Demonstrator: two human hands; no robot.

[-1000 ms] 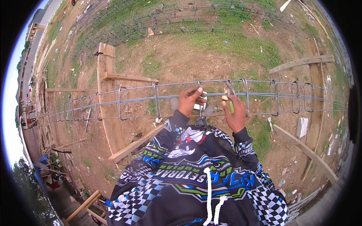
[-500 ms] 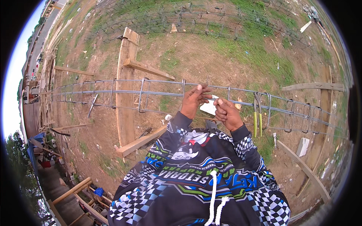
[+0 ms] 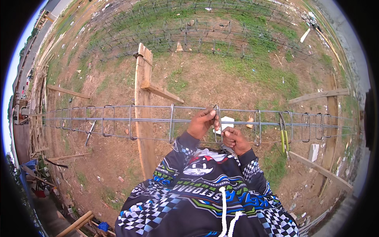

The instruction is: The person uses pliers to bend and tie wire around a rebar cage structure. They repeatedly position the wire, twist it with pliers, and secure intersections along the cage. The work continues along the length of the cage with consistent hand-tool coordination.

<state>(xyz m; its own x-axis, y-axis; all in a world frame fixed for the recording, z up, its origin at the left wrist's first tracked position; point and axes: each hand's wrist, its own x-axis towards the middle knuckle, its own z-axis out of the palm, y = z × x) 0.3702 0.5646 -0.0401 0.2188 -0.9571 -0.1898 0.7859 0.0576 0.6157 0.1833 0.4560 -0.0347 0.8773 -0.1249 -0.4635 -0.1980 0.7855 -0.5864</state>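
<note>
A long rebar cage (image 3: 156,119) of grey bars with square stirrups runs left to right in front of me. My left hand (image 3: 202,123) is closed at a stirrup (image 3: 219,128), with thumb and fingers against its upper left part. Just right of that stirrup, my right hand (image 3: 236,141) is curled closed; whatever it may hold is hidden by the fingers. Pincers with yellow-green handles (image 3: 284,141) hang on the cage's bars to the right of my hands.
An upright plank (image 3: 144,91) with a wooden brace (image 3: 162,91) stands at the cage, left of my hands. More rebar cages (image 3: 197,37) lie on the grass beyond. Wooden pieces (image 3: 321,170) are at the right. A white block (image 3: 224,125) lies beneath the cage.
My left hand, spread open before, has closed at the stirrup. The right hand stays curled and sits slightly lower. The view has shifted, so the cage appears lower and straighter.
</note>
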